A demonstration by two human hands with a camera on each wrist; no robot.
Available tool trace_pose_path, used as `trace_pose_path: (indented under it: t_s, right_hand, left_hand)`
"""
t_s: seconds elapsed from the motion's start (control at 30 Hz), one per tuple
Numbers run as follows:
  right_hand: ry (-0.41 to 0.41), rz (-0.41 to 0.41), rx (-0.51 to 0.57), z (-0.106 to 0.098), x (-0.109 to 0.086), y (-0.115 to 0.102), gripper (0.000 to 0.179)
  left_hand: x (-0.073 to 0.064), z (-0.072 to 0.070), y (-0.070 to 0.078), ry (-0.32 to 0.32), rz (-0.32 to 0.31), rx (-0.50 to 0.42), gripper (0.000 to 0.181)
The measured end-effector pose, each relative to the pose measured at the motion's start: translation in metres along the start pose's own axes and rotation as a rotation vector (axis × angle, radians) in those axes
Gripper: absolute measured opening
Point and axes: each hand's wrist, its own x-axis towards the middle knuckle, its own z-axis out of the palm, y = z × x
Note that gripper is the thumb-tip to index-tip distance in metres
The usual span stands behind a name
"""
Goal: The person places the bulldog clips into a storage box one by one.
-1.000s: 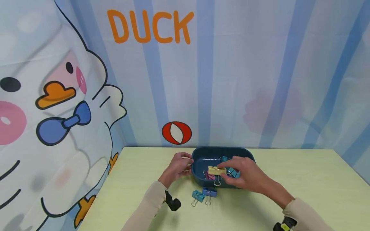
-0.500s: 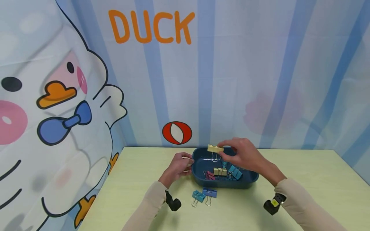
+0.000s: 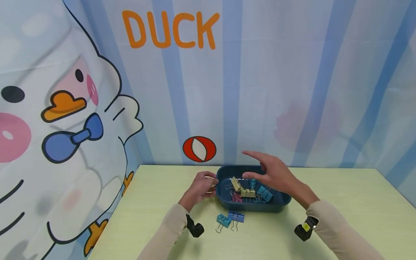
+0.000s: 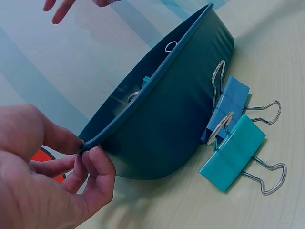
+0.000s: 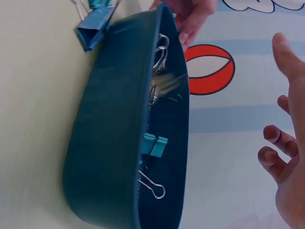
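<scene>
My left hand (image 3: pixel 202 186) pinches the left rim of a dark blue basin (image 3: pixel 250 206), thumb on one side and fingers on the other in the left wrist view. Over the basin's back right part, my right hand (image 3: pixel 273 171) hangs with thumb and forefinger spread, holding nothing. Inside lie a yellow binder clip (image 3: pixel 235 184), tilted, and a second yellow binder clip (image 3: pixel 248 193) in front of it. Teal binder clips (image 3: pixel 264 194) and a pink binder clip (image 3: pixel 236 197) are in there too. The right wrist view shows a blurred yellowish shape inside the basin.
On the table (image 3: pixel 341 209), just in front of the basin, a teal binder clip (image 3: pixel 223 220) and a blue binder clip (image 3: pixel 236 216) lie side by side. A printed curtain (image 3: pixel 260 72) with a duck and stripes rises behind the table edge.
My right hand has lifted from low over the basin to its back, then let go of the yellow binder clip, which now lies inside. The left hand has stayed at the rim.
</scene>
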Motion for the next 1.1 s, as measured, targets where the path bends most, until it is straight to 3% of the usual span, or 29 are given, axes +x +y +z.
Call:
trace_pose_path:
  t_s: [0.33,0.73,0.9,1.1]
  right_hand:
    - [-0.036,-0.130,0.031,0.014,-0.027,-0.013,0.070]
    - [-0.227,-0.117,0.025,0.052,-0.065,-0.026,0.057]
    - [-0.239,-0.132,-0.051,0.063,-0.074,-0.023,0.047]
    - [-0.195,-0.174,-0.102,0.074,-0.078,-0.020,0.036]
  left_hand:
    - [0.001,0.001,-0.001,-0.004,-0.004,0.006,0.025]
    - [0.000,0.001,0.001,-0.005,-0.005,0.010,0.028]
    - [0.000,0.001,0.001,-0.005,-0.009,0.012,0.029]
    - [0.001,0.001,0.001,0.000,-0.008,0.012,0.029]
